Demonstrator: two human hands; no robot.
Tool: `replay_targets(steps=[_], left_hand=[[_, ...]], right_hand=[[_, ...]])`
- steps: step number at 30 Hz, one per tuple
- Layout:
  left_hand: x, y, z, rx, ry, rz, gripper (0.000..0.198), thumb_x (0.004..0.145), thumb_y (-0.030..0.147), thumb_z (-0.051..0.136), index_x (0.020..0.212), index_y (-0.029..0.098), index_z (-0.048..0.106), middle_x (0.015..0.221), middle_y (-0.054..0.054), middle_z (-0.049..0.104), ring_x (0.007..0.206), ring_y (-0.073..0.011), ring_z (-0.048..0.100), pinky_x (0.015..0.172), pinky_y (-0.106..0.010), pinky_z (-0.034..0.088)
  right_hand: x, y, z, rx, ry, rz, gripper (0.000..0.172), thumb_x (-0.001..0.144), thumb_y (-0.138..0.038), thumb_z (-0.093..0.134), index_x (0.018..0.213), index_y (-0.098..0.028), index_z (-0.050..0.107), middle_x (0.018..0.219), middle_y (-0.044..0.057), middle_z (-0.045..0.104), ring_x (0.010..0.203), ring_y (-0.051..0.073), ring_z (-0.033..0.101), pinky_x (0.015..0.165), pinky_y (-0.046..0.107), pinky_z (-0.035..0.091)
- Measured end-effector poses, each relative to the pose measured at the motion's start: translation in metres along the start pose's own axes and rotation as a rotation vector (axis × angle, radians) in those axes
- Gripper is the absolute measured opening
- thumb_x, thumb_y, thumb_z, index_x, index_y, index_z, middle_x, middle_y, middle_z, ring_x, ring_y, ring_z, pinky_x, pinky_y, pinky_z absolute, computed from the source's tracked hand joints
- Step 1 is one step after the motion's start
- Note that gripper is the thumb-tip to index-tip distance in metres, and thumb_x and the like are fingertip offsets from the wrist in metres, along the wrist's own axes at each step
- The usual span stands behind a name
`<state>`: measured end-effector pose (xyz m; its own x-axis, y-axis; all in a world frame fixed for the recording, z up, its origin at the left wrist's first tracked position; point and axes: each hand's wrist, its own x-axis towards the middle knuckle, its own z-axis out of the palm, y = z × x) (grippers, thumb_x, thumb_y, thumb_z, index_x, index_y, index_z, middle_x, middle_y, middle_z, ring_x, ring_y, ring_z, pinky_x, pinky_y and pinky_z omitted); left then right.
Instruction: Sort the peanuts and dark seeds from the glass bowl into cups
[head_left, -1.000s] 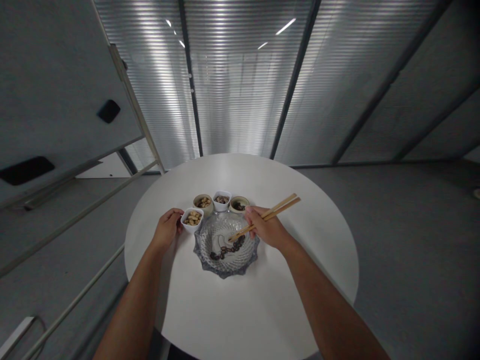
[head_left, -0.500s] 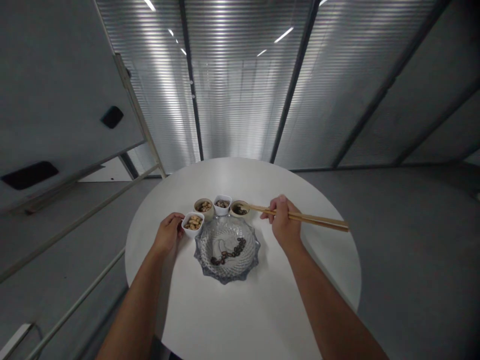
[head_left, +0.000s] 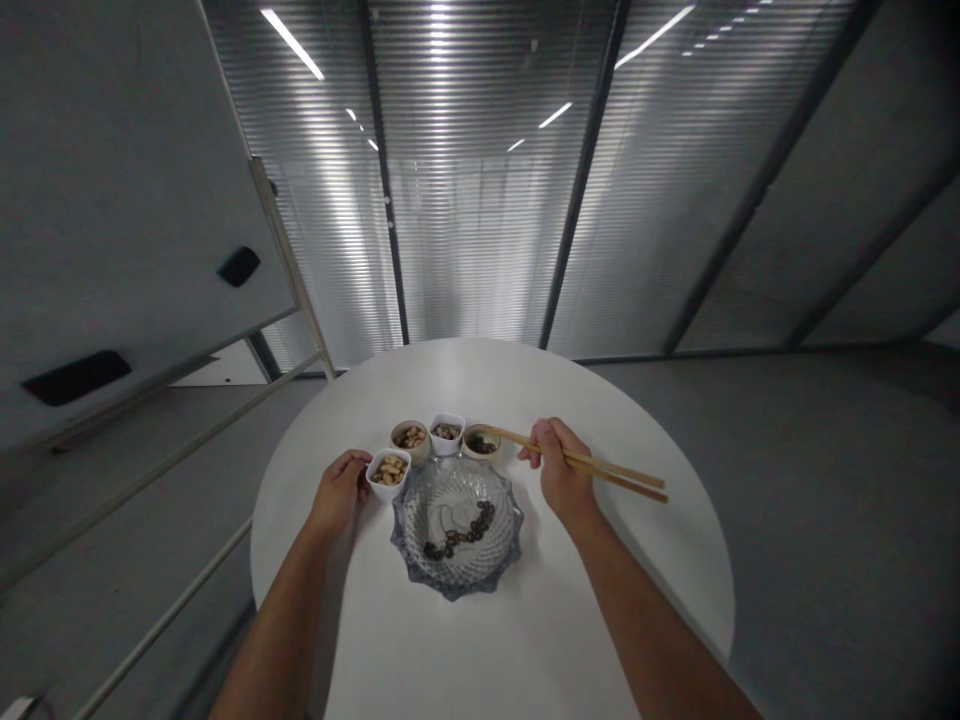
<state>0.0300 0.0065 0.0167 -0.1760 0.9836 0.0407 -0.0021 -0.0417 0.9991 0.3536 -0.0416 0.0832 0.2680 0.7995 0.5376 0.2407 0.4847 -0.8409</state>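
Note:
My left hand (head_left: 341, 492) grips the side of a small white square bowl (head_left: 389, 473) of pale shelled nuts. My right hand (head_left: 559, 467) is shut on a pair of wooden chopsticks (head_left: 600, 463), whose tips reach over a small round ceramic bowl (head_left: 481, 443) of dark beans. I cannot tell whether the tips hold anything. To the left of that bowl stand a white square bowl (head_left: 447, 431) and a round ceramic bowl (head_left: 410, 440). A cut-glass dish (head_left: 456, 530) lies between my hands, with dark beans (head_left: 459, 531) in a curved line inside.
The bowls and dish stand on a round white table (head_left: 525, 640). A whiteboard on a frame (head_left: 150, 200) stands at the left, and a glass wall with blinds (head_left: 480, 230) rises behind the table. Grey floor (head_left: 825, 520) surrounds it.
The chopstick tips have moved from above the glass dish to the round bowl of dark beans. My left hand stays on the white bowl, and the view has tilted slightly downward.

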Motion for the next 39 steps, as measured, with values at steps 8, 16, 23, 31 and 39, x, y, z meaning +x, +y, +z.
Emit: replay_targets(steps=[8,16,23,31,39], left_hand=[[0.001,0.002,0.0,-0.014,0.007,-0.02,0.026,0.072,0.043,0.064,0.079,0.018,0.064,0.051,0.005,0.05,0.041,-0.0104,0.042,0.042,-0.024,0.027],[-0.002,0.007,0.001,0.003,0.013,-0.032,0.027,0.072,0.044,0.064,0.079,0.018,0.065,0.051,0.005,0.049,0.041,-0.011,0.043,0.041,-0.024,0.028],[-0.001,0.005,0.002,0.016,0.01,-0.032,0.027,0.072,0.044,0.064,0.079,0.018,0.065,0.049,0.005,0.049,0.04,-0.0109,0.041,0.041,-0.024,0.027],[-0.005,0.008,0.005,0.008,0.008,-0.016,0.028,0.073,0.044,0.065,0.079,0.018,0.065,0.05,0.005,0.05,0.04,-0.011,0.042,0.041,-0.024,0.028],[-0.005,0.01,0.006,0.004,0.018,-0.024,0.028,0.071,0.045,0.066,0.079,0.018,0.065,0.05,0.004,0.05,0.041,-0.0112,0.042,0.041,-0.024,0.027]], right_hand=[[0.001,-0.013,0.002,0.179,-0.072,0.091,0.041,0.098,-0.053,0.055,0.069,-0.023,0.054,0.047,-0.006,0.047,0.046,0.015,0.055,0.052,0.027,0.044],[-0.002,-0.03,-0.004,0.243,-0.32,0.195,0.04,0.091,-0.052,0.063,0.066,-0.021,0.058,0.049,-0.002,0.059,0.048,0.015,0.057,0.053,0.028,0.045],[-0.006,-0.023,-0.019,0.264,-0.338,0.263,0.038,0.087,-0.05,0.067,0.064,-0.02,0.062,0.047,-0.001,0.059,0.046,0.015,0.057,0.052,0.027,0.045],[-0.007,-0.01,-0.022,0.365,-0.21,0.339,0.042,0.085,-0.053,0.065,0.061,-0.02,0.06,0.041,-0.003,0.051,0.038,0.013,0.049,0.044,0.025,0.04],[-0.013,-0.012,-0.022,0.271,-0.202,0.318,0.059,0.083,-0.07,0.06,0.052,-0.021,0.053,0.041,-0.002,0.046,0.035,0.011,0.04,0.037,0.024,0.028]])
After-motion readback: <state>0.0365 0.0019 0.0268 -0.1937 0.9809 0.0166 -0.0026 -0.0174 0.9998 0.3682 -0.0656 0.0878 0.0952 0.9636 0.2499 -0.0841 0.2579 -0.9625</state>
